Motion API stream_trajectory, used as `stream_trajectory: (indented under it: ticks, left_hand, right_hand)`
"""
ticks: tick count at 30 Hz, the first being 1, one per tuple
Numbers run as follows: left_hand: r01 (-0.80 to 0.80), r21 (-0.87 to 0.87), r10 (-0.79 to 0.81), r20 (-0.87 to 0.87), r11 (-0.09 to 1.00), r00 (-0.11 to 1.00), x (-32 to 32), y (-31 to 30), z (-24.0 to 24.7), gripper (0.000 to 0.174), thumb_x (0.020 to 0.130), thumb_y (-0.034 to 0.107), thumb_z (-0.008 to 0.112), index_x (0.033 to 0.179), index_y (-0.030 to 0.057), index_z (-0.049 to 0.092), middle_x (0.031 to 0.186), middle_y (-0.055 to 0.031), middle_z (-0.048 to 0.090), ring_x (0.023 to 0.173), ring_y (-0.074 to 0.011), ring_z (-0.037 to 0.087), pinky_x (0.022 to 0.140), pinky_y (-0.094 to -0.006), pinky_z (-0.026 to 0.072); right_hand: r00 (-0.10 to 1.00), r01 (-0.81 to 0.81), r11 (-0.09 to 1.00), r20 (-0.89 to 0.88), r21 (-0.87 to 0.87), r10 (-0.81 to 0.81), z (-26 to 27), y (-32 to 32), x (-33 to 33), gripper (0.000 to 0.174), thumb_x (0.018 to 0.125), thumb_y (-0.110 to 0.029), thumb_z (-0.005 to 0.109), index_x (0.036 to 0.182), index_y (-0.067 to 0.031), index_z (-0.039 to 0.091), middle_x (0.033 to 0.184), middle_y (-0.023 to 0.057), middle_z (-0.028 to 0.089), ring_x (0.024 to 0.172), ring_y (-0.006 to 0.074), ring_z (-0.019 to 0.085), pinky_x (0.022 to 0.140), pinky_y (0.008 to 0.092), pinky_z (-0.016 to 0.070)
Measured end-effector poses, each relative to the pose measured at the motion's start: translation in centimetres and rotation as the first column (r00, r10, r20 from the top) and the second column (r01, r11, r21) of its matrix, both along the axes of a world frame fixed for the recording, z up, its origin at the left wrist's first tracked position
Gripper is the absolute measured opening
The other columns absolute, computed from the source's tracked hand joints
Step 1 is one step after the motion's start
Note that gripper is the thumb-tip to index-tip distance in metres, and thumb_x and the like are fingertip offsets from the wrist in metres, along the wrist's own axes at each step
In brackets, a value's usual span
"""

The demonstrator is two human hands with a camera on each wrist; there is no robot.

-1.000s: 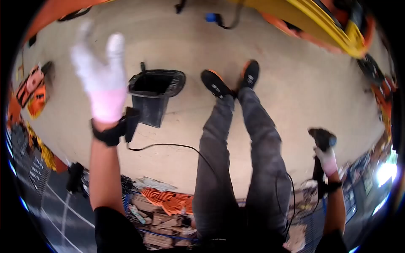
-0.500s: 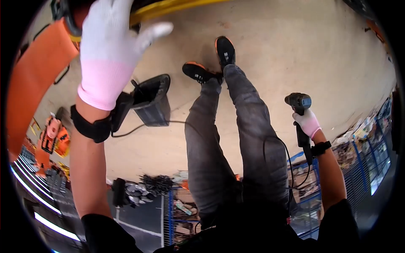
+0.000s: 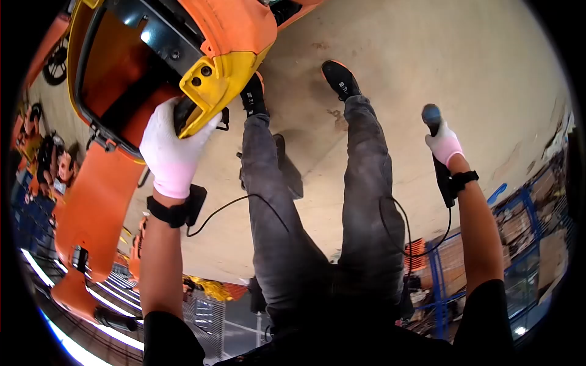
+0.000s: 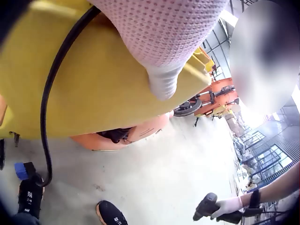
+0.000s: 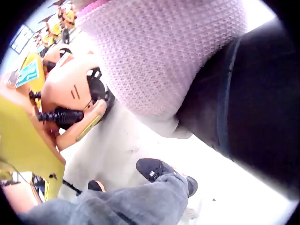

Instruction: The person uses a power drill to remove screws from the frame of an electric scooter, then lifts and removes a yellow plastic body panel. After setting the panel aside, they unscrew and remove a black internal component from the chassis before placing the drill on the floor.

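Observation:
My left hand (image 3: 174, 146), in a white glove with a pink cuff, grips the corner of a yellow panel (image 3: 235, 79) on an orange and yellow vehicle body (image 3: 241, 30). In the left wrist view the thumb lies on the outer face of the yellow panel (image 4: 93, 89); the other fingers are mostly hidden. Out to the right, my gloved right hand (image 3: 445, 144) holds a dark cordless drill (image 3: 431, 114) by its handle. The left wrist view shows the drill (image 4: 206, 206) from the side, over the floor. Its dark body (image 5: 253, 93) fills the right of the right wrist view.
Behind my left leg stands a black bin-like container (image 3: 293, 177), partly hidden. A black cable with a blue plug (image 4: 21, 170) hangs by the yellow panel. Other orange vehicles (image 4: 218, 96) stand farther off. Blue racks (image 3: 436, 280) hold cardboard. Black cords run from both wrists.
The view has swung toward the orange and yellow vehicle. My left hand, raised and spread before, now grips the yellow panel's corner. The right hand still holds the drill.

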State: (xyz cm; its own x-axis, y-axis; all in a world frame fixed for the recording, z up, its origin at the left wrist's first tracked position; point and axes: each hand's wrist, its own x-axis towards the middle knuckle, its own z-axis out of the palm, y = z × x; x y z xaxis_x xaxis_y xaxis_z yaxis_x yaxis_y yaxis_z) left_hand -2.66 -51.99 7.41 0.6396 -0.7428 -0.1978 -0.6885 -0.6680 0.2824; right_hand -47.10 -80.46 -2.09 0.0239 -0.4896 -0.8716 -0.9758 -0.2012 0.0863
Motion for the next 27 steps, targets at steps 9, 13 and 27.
stream_trajectory:
  ticks: [9,13,27]
  left_hand:
    - [0.122,0.044,-0.123,0.024,0.992,0.992,0.7,3.0,1.0,0.054,0.080,0.015,0.084,0.126,0.0004,0.059,0.109,-0.0131,0.069,0.098,-0.0230,0.066,0.087,-0.0320,0.0519]
    - [0.001,-0.157,-0.001,0.000,0.988,1.000,1.2,4.9,-0.8,0.055,0.071,0.019,0.092,0.115,0.0011,0.065,0.095,-0.0085,0.070,0.082,-0.0146,0.065,0.079,-0.0282,0.0540]
    - [0.035,-0.329,0.020,0.164,0.944,0.986,2.4,6.7,-2.3,0.047,0.082,0.014,0.086,0.119,-0.0059,0.065,0.110,-0.0084,0.072,0.093,-0.0129,0.066,0.086,-0.0277,0.0522]
  right_hand:
    - [0.988,0.077,0.973,-0.145,0.220,-0.046,-6.3,8.0,5.8,0.051,0.077,-0.039,0.069,0.102,0.0057,0.071,0.099,0.0266,0.071,0.097,0.0397,0.070,0.083,0.0432,0.0548]
    - [0.997,-0.059,0.990,0.057,0.126,0.052,-10.7,13.1,8.4,0.044,0.080,-0.023,0.065,0.114,0.0038,0.065,0.099,0.0260,0.071,0.092,0.0381,0.071,0.079,0.0437,0.0565]
    - [0.624,-0.562,0.723,0.369,-0.401,0.689,-28.4,21.0,13.5,0.037,0.085,-0.009,0.063,0.122,-0.0060,0.057,0.105,0.0125,0.068,0.101,0.0292,0.066,0.082,0.0394,0.0558]
